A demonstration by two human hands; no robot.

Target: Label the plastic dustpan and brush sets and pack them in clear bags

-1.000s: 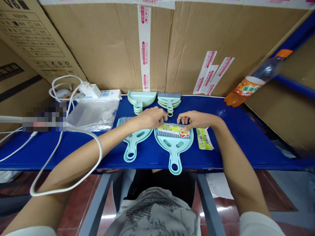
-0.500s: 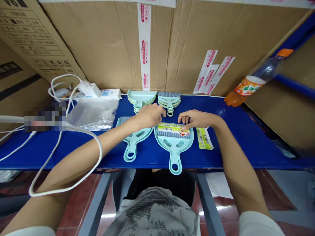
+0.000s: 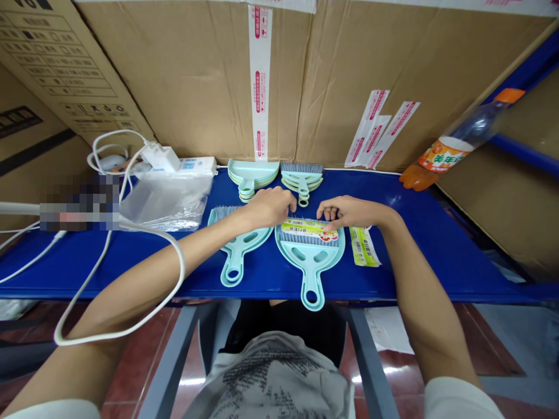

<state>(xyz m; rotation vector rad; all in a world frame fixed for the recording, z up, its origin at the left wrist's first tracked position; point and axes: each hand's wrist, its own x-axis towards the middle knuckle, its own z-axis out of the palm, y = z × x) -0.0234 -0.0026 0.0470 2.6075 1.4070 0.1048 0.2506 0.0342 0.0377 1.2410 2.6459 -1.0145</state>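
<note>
left hand (image 3: 273,207) curls loosely by one end of a yellow-green printed label (image 3: 304,226); right hand (image 3: 344,210), half open, has its thumb at the other; i cannot tell whether either grips it. it lies across a grey-bristled mint plastic brush (image 3: 310,255) nested in a mint plastic dustpan (image 3: 283,251).

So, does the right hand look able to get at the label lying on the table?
Probably yes: the label lies on the table mostly uncovered, close to the right hand, which would likely only need to draw back from the brush.

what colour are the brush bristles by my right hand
Grey bristles, seen in the head view.
</note>
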